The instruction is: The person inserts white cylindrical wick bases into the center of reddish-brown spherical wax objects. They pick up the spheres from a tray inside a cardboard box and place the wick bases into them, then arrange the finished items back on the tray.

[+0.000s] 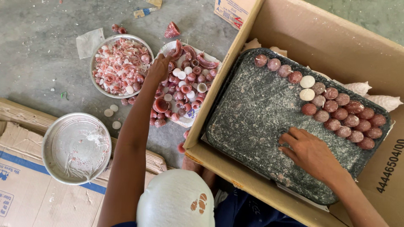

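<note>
Nearest the camera sits a pale rounded bag (176, 199) at the bottom edge, between the two arms. Right hand (310, 152) lies flat on the dark speckled tray (252, 113) inside the cardboard box (336, 38), fingers spread and holding nothing, just near the rows of red-brown balls (341, 115) packed along the tray's far right edge; two white balls (307, 87) sit among them. Left hand (159, 69) reaches far left to the pile of red and white shell pieces (185, 88) on the floor; whether its fingers close on a piece I cannot tell.

As a judgement, the round balls could roll if the right hand nudges or tilts the tray, and the rows would scatter. A careless pull by the left hand could spill pieces across the concrete floor (38, 54).

Around them: a metal bowl of pink and white scraps (121, 65) far left, an empty metal bowl (77, 148) near left on flattened cardboard (25, 189). The box wall stands between the pile and the tray.
</note>
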